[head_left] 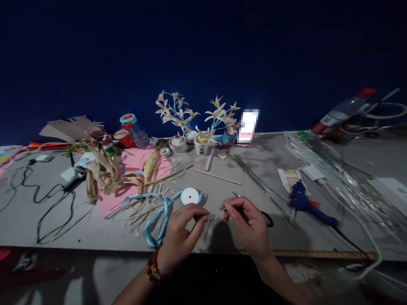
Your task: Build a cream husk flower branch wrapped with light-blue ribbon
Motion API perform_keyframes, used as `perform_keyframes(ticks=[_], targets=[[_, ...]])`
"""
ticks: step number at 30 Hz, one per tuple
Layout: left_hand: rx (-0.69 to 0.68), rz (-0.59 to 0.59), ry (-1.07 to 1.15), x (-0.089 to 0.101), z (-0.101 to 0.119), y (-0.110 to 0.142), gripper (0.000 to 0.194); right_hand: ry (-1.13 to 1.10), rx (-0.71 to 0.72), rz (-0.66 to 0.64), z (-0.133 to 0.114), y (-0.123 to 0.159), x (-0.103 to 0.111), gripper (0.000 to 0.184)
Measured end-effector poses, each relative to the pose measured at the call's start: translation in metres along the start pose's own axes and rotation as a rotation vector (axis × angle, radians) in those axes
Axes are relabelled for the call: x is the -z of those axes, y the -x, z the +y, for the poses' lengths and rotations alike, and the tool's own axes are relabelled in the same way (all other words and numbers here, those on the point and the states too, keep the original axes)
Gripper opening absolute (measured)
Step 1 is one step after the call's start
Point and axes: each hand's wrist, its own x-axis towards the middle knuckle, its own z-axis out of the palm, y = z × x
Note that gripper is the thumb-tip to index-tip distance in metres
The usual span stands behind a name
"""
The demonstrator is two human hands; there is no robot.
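Note:
My left hand (186, 226) is closed in a pinch over the near part of the table; whatever lies between thumb and forefinger is too small to name. Facing it, a short gap away, my right hand (248, 224) also pinches, with a tiny pale bit at its fingertips. Light blue ribbon (165, 216) trails loosely beside my left hand from a white spool (190, 196). Scissors lie partly hidden by my right hand, their black handle (267, 219) showing to its right. Small husk scraps (210, 222) lie between the hands.
Behind stand pale husk flowers (178, 112) in small cups. Dried corn husks (103, 169) cover pink paper (110, 205) at left. A blue glue gun (313, 207), metal wires (260, 182) and clear plastic wrapping (343, 182) lie at right. A lit phone (249, 125) stands at the back.

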Motion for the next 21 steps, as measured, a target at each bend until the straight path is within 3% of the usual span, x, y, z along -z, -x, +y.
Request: perform_keyframes(ticks=[8,21], targets=[[0.137,-0.084,0.129,-0.006,-0.007,0.003,0.006,-0.150,-0.073,0.052,-0.001,-0.002,-0.003,0.014],[0.401,-0.127,0.359,-0.011,-0.007,0.004,0.019,-0.151,0.001,0.077,0.000,0.001,-0.001,0.010]])
